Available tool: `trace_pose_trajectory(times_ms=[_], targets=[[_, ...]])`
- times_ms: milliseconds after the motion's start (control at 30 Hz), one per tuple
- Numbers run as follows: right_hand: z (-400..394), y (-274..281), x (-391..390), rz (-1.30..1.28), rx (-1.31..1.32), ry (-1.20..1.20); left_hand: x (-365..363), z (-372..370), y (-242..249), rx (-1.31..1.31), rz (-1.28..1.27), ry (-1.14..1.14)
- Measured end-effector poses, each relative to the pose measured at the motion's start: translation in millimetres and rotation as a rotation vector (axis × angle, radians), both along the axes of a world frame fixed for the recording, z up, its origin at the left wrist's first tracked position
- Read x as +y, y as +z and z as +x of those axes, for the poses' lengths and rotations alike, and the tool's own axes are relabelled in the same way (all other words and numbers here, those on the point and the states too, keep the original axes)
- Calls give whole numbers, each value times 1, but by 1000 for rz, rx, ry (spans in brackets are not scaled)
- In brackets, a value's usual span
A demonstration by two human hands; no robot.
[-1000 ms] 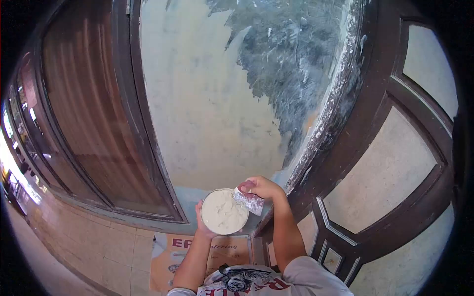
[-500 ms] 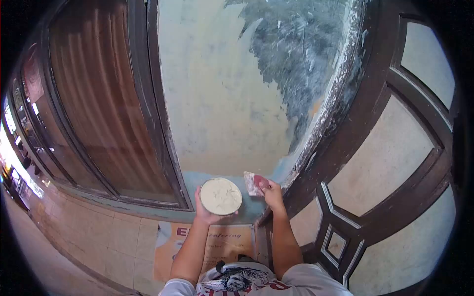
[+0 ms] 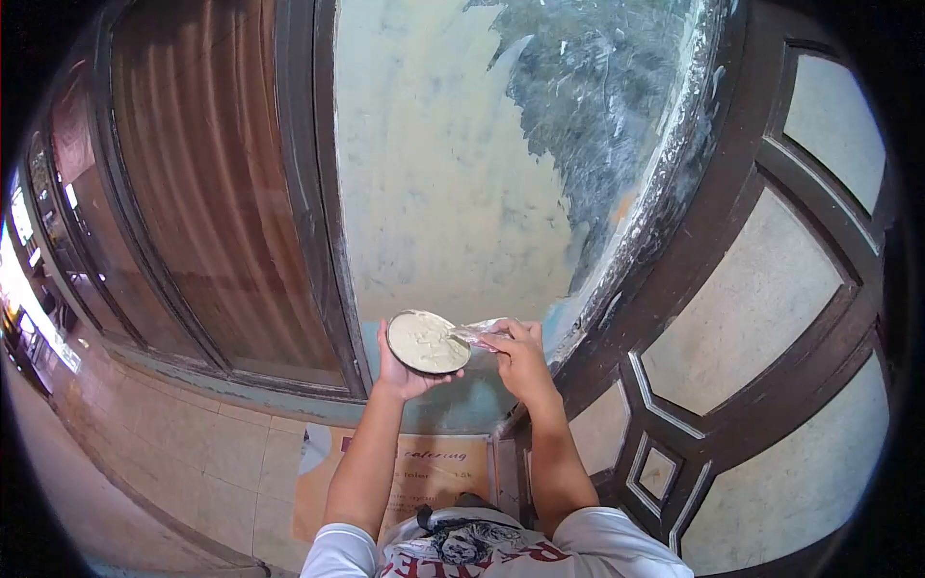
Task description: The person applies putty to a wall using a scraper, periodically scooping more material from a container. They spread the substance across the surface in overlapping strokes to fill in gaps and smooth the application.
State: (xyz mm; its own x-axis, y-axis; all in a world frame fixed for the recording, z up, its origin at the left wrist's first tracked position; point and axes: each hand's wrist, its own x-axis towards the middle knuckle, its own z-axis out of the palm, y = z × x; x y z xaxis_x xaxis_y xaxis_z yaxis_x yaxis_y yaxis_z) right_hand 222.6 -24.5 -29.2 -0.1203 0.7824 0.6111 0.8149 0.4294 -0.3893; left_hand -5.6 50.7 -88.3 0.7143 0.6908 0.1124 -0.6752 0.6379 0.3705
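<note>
My left hand is wrapped round the underside and side of a round bowl, tilted a little toward the right. Thick cream-coloured putty fills it, its surface rough and streaked. In my right hand I grip a putty knife with a smeared, shiny blade. The tip of its blade meets the putty at the bowl's right side. My fingers cover most of the knife's handle.
Ahead stands a cream wall with a rough grey patch at upper right. A dark-framed window is on the left, a panelled wooden door on the right. A printed banner lies on the tiled floor.
The putty knife has moved left from beside the bowl, and its tip now touches the putty. The bowl has risen slightly and tipped to the right.
</note>
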Motion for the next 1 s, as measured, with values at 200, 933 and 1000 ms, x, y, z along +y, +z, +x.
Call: trace_pose_trajectory(times_ms=[200,933,1000], targets=[[-3,20,-6,21,18,-18,4,0,19,14,63,-14],[15,82,-73,116,-188,-19,-37,17,78,-52,191,-129],[16,81,-72,116,-177,-15,-38,17,78,-44,188,-133]])
